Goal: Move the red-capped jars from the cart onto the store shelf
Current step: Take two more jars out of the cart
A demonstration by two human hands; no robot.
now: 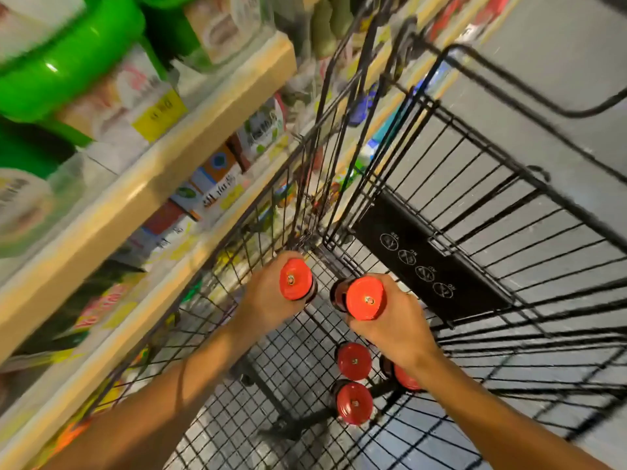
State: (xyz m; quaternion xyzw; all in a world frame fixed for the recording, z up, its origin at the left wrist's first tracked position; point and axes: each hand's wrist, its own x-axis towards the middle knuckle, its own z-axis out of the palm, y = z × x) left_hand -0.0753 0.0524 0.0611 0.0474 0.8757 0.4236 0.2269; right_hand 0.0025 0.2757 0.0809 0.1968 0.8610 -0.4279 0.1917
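From the head view, one red-capped jar [296, 279] is gripped by the left hand [271, 296], fingers curled round its body; a second jar [364, 298] is gripped likewise by the right hand [393, 320]; both are held above the wire cart [475, 198]; three more jars [354, 361] are seen standing on the cart floor below; the store shelf [142, 184], stocked with cartons, is seen at the left.

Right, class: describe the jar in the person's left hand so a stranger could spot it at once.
Start at the black wire cart beside the store shelf. Above its mesh floor, two hands each hold a red-capped jar. Yours is in the left hand, the jar nearest the shelf; three loose jars lie lower down.
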